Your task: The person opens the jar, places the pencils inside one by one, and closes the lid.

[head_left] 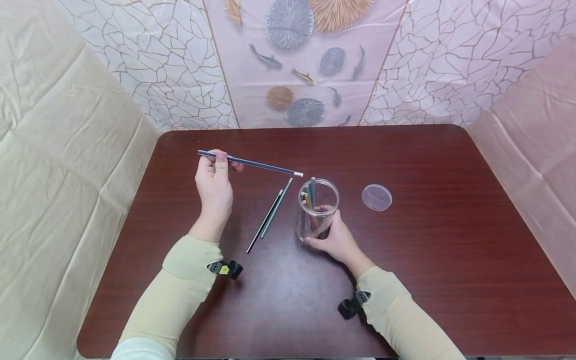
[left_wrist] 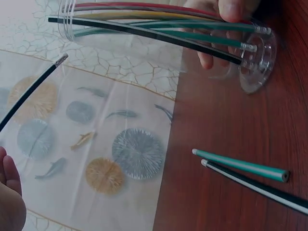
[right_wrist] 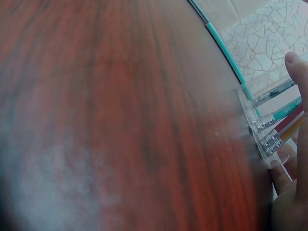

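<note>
My left hand (head_left: 213,190) pinches a dark blue pencil (head_left: 261,164) between thumb and fingers, above the table. The pencil lies nearly level, its silver eraser end pointing right toward the mouth of a clear jar (head_left: 330,190). My right hand (head_left: 335,237) grips the lower part of this upright jar, thumb at the front. Several pencils (left_wrist: 159,30), among them black, green, yellow and red, lean inside the jar. Just left of it, a green pencil (head_left: 276,209) and a black pencil (head_left: 262,225) lie side by side on the table.
A round clear lid (head_left: 377,197) lies flat on the dark red-brown table (head_left: 432,280), to the right of the jar. Patterned cloth (head_left: 175,65) hangs behind the table's far edge, with beige cloth (head_left: 58,165) at the sides.
</note>
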Demonstrator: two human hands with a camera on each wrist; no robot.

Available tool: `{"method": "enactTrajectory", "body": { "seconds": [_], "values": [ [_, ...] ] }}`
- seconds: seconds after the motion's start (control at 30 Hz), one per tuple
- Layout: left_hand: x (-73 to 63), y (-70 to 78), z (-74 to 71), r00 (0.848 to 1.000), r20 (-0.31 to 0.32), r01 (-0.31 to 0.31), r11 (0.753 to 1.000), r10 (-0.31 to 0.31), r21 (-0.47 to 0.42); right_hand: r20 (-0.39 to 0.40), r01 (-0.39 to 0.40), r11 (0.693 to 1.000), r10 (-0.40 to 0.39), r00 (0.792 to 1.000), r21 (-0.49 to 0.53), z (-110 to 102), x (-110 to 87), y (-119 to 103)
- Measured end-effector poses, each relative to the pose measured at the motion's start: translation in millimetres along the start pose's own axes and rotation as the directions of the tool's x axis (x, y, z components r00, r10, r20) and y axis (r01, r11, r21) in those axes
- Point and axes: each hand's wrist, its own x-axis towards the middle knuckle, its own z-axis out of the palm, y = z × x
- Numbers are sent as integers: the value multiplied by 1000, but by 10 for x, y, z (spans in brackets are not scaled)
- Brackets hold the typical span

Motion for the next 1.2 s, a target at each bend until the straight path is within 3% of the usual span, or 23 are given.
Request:
{"method": "enactTrajectory", "body": {
  "seconds": [0.27, 0.63, 0.97, 1.2],
  "values": [
    [-43, 92, 88, 999, 33, 20, 999, -19, -43, 0, -13, 1000, 13, 1000, 11, 1, -15, 13],
    [-87, 135, 138, 995, 78, 53, 998, -55, 34, 6, -5, 1000, 5, 1000, 3, -1, -10, 14],
    [-117, 77, 125, 982, 189, -22, 980, -16, 197, 15, -8, 1000, 8, 1000, 2, -12, -10, 6],
    [-150, 89, 173, 962, 274, -55, 970, -13, 239, 17, -9, 1000, 9, 1000, 0, -14, -12, 4]
  ]
}}
